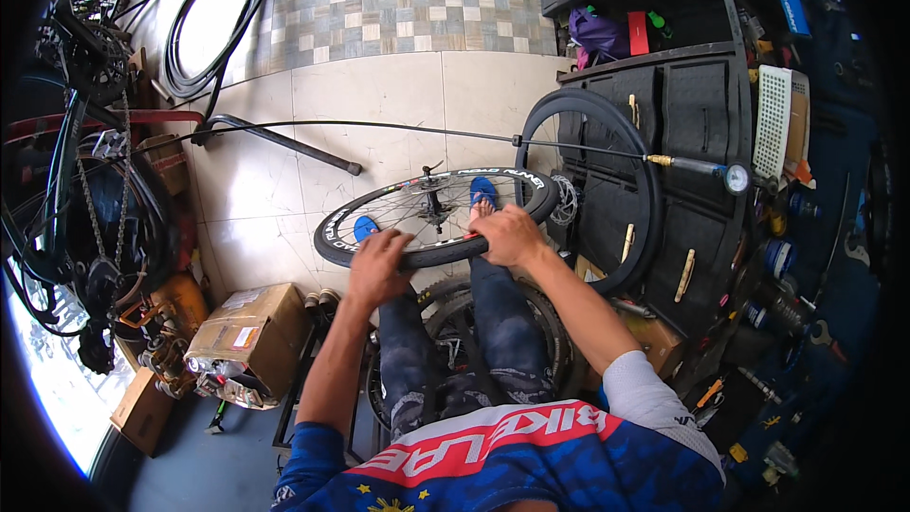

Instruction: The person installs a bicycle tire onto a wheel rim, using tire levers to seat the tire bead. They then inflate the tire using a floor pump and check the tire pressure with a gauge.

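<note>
A bicycle wheel (443, 254) with a black tyre and a deep black rim with white lettering is held tilted in front of my legs. My left hand (379, 268) is closed over the near left part of its tyre. Further right, my right hand (512, 236) grips the same near edge, fingers wrapped over the tyre. The hub (434, 199) and its thin spokes show in the middle of the wheel. Beyond it, a long thin black air hose (398, 130) crosses the view and ends at a round pressure gauge (737, 180) on the right.
Another bicycle wheel (652, 199) leans against black drawers (697, 171) on the right, near hanging tools. A bicycle with its chain (126, 180) stands left. Also about are an open cardboard box (248, 327), a coiled black hose (171, 57) and a bent black tube (294, 144) on the tiles.
</note>
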### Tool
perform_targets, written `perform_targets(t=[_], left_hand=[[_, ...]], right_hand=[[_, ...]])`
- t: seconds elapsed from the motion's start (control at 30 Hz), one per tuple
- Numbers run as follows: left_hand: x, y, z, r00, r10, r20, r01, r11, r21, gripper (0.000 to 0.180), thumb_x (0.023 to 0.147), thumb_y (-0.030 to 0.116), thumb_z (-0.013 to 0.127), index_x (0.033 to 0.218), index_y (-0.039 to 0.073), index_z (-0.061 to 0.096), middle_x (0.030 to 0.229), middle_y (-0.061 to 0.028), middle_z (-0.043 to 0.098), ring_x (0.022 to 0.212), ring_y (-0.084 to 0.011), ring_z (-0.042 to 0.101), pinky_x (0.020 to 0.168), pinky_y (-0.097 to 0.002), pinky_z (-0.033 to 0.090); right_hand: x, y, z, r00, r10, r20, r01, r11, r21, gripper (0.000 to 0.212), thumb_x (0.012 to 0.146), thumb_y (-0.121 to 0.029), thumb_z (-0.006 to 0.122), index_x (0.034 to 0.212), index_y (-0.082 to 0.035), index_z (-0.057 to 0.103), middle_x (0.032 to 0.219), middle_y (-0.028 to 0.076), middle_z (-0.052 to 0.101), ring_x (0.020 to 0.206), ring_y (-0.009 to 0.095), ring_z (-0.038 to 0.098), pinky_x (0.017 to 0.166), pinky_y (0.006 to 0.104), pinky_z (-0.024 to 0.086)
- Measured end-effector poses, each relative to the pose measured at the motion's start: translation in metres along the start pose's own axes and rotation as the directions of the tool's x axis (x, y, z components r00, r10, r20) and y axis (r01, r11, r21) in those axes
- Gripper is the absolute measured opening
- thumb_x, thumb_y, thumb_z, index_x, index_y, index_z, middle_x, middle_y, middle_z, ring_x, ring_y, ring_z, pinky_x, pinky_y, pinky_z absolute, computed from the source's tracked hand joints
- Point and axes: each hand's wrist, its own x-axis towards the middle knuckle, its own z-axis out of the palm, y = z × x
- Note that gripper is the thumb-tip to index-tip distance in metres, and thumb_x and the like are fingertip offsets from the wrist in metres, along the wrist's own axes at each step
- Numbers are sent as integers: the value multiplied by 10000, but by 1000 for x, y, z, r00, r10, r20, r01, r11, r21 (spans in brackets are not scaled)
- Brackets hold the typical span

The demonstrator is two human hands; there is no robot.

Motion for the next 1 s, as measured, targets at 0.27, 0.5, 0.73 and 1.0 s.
perform_targets(t=[0.27, 0.5, 0.73, 1.0], left_hand=[[-18, -23, -21, 989, -141, 50, 134, 983, 123, 381, 870, 59, 683, 1242, 134, 707, 1210, -106, 760, 1156, -316, 701, 1033, -464, 505], [5, 80, 8, 998, 21, 61, -35, 971, 237, 357, 819, 145, 721, 1168, 73, 689, 1069, -93, 720, 1106, -302, 667, 968, -435, 494], [-32, 10, -2, 948, -208, 239, 169, 970, 175, 611, 705, 480, 904, 1121, 109, 654, 1031, -105, 732, 1060, -321, 712, 947, -459, 534], [-13, 12, -2, 904, -45, 425, 28, 999, 45, 723, 721, 702, 851, 997, 63, 658, 947, -133, 717, 964, -352, 724, 875, -467, 567]], right_hand=[[-6, -10, -62, 990, 6, 142, 10, 994, -112, 656, 736, -471, 882, 1262, -133, 681, 1192, 105, 690, 1202, 302, 630, 1009, 478, 444], [22, -75, 4, 986, -90, 143, 101, 992, -72, 461, 780, -343, 804, 1134, -70, 694, 1102, 138, 717, 1094, 333, 682, 981, 458, 491], [2, -63, 34, 936, 48, 350, -82, 993, 85, 450, 724, -295, 861, 1019, -54, 622, 1013, 152, 689, 1009, 380, 699, 921, 495, 526], [5, -51, 21, 854, 5, 521, -93, 985, 142, 541, 731, -407, 866, 1051, -59, 603, 1051, 157, 679, 1049, 392, 685, 917, 498, 533]])
